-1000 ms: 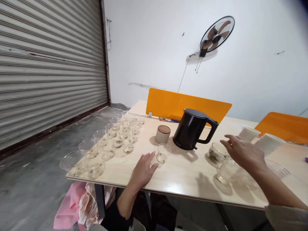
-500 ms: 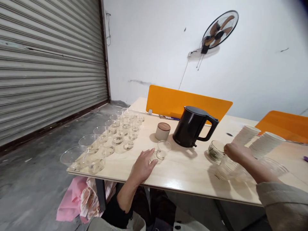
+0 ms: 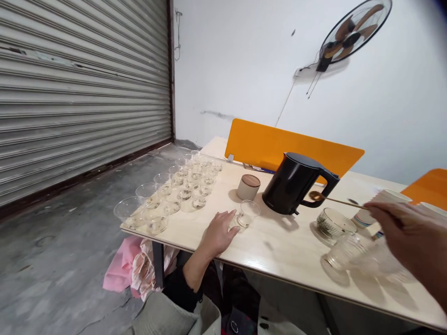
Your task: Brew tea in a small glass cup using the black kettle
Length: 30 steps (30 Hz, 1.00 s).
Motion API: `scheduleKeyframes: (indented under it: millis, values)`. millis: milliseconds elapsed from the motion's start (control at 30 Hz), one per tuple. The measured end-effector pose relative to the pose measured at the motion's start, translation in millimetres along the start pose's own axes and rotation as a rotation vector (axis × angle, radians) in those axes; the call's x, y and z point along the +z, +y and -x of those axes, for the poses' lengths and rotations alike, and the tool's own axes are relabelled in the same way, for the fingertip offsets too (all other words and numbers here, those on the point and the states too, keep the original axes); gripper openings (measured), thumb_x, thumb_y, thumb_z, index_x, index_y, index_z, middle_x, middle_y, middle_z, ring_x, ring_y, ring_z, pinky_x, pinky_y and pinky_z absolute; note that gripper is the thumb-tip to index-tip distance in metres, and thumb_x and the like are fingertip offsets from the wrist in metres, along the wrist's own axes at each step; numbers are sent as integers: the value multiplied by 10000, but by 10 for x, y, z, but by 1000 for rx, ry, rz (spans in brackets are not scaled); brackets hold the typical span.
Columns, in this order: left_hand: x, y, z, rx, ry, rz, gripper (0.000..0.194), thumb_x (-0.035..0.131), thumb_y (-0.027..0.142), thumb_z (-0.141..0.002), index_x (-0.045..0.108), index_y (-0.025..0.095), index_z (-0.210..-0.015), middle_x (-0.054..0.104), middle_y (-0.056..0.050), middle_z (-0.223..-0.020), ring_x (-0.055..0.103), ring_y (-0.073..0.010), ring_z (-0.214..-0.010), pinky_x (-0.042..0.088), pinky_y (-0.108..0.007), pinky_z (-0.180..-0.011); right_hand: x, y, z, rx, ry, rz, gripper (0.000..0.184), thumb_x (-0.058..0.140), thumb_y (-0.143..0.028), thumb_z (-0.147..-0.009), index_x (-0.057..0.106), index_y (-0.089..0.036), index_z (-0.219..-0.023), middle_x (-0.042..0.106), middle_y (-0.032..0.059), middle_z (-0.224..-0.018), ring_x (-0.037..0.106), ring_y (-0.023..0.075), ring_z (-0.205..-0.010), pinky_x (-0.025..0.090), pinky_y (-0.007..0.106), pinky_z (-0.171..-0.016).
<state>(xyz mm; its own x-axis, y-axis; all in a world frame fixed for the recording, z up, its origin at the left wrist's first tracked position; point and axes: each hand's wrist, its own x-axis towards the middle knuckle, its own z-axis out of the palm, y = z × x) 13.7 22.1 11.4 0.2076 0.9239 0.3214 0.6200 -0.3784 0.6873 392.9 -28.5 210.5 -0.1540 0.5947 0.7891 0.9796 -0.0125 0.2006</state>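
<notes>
My right hand (image 3: 401,223) is closed on the thin handle of a long spoon (image 3: 317,196), whose small brownish bowl is in front of the kettle's handle. Below it to the left stands a ribbed glass bowl (image 3: 335,224) with dark green leafy bits in it. My left hand (image 3: 219,232) rests low over the table with its fingers stretched out and the thumb apart. Right at its fingertips is a clear cup (image 3: 250,212); whether they touch it I cannot tell. Several more clear cups (image 3: 157,223) stand in rows to the left, with dark bits at their bottoms.
A black kettle (image 3: 291,184) stands mid-table beside a small pale jar with a wooden lid (image 3: 249,187). Stacked clear cups (image 3: 349,253) lie on the right, near stacks of paper cups (image 3: 394,195). An orange divider (image 3: 296,142) runs behind. Pink cloth (image 3: 122,265) hangs below the table.
My right hand has risen from the glass bowl and moved right, now showing the spoon lifted out. My left hand stays by the cup. The view has turned somewhat left.
</notes>
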Motion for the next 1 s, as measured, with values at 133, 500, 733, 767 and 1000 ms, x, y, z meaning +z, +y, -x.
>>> scheduleKeyframes:
  millis: [133, 500, 733, 767, 1000]
  values:
    - [-8, 4, 1, 7, -21, -14, 600, 516, 391, -957, 454, 164, -1509, 490, -94, -1552, 423, -247, -1452, 185, -454, -1272, 206, -846, -55, -175, -72, -333, 291, 476, -361, -1007, 724, -210, -984, 744, 61, -962, 676, 185, -831, 463, 281, -752]
    - [-67, 56, 23, 49, -121, -89, 621, 468, 400, -984, 357, 214, -1567, 397, -51, -1616, 325, -276, -1506, 161, -500, -1269, 791, -1799, -189, -391, -503, -303, 312, 449, -191, -1009, 722, -196, -859, 694, 51, -879, 620, 173, -877, 363, 251, -689]
    - [-63, 53, 20, 63, -115, -105, 630, 472, 404, -985, 342, 214, -1572, 412, -60, -1608, 342, -269, -1497, 166, -504, -1268, 768, -1820, -174, -327, -520, -219, 292, 467, -202, -1009, 725, -191, -874, 697, 48, -884, 633, 180, -877, 360, 273, -677]
    - [-64, 54, 20, 59, -115, -105, 630, 472, 401, -984, 345, 211, -1571, 412, -60, -1608, 342, -268, -1497, 165, -501, -1268, 755, -1831, -169, -335, -515, -234, 286, 469, -198, -1009, 725, -195, -881, 701, 44, -893, 635, 176, -882, 364, 271, -682]
    - [-98, 99, 28, 46, -135, -101, 635, 458, 386, -982, 339, 189, -1574, 402, -54, -1613, 342, -263, -1496, 142, -479, -1275, 711, -1958, -122, -365, -469, -112, 246, 494, -111, -969, 705, -175, -860, 703, 65, -893, 635, 199, -916, 368, 290, -682]
